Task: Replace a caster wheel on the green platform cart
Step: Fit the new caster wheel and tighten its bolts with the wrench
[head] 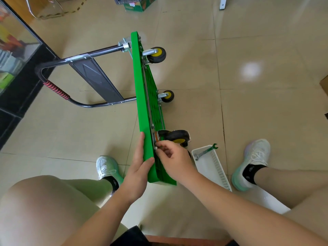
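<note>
The green platform cart [142, 96] stands on its long edge on the floor, its underside facing right and its black handle [85, 66] lying to the left. Two black-and-yellow casters stick out at the far end [157, 55] and the middle [167, 96]. A third caster [177, 136] sits at the near end against its mounting plate. My left hand [140, 167] grips the near edge of the deck, thumb on the underside. My right hand [174, 158] pinches a small fastener at that caster's plate; the fastener itself is mostly hidden by my fingers.
A white perforated tray [215, 170] lies on the floor right of the cart, with a wrench [206, 151] resting across its far end. My two feet in white shoes flank the cart. A dark counter stands at the left; boxes sit at the far wall.
</note>
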The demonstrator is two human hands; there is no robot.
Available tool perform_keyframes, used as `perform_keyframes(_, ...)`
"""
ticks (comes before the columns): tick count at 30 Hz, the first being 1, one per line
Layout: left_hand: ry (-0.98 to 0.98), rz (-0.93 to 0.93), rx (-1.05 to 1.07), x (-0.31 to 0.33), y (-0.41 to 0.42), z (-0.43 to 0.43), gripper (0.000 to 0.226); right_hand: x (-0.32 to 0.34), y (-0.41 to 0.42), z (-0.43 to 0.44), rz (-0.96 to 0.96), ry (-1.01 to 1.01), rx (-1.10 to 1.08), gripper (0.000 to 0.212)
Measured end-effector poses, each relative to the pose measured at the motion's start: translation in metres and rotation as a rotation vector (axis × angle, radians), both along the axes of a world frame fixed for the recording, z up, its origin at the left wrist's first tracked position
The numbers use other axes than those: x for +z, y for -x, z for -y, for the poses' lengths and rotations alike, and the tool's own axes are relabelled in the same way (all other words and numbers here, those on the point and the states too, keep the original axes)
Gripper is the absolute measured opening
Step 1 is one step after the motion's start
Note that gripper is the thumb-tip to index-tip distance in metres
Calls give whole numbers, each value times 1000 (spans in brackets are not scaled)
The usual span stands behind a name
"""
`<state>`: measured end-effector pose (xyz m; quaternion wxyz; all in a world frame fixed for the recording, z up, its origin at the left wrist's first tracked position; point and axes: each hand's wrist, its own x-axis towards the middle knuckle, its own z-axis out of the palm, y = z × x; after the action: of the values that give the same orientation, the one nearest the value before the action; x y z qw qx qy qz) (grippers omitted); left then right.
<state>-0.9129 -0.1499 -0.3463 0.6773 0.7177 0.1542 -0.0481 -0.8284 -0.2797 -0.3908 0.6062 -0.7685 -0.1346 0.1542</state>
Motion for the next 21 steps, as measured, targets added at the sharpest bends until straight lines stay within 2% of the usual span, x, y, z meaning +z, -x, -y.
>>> perform_keyframes(4,9,12,25,-1,6,5,76,-5,-2,-1,-48,6,27,14)
perform_keyframes(9,-6,7,15,-1,4,5,74,-14,6,-8,8,44,-23,11)
perform_keyframes(13,-78,-6,-13,-3,5,4,75,-14,9,-10,-23,-32,-90,8)
perform_keyframes(21,-161,-8,-47,-6,6,0,74,-3,4,-10,23,52,23,13)
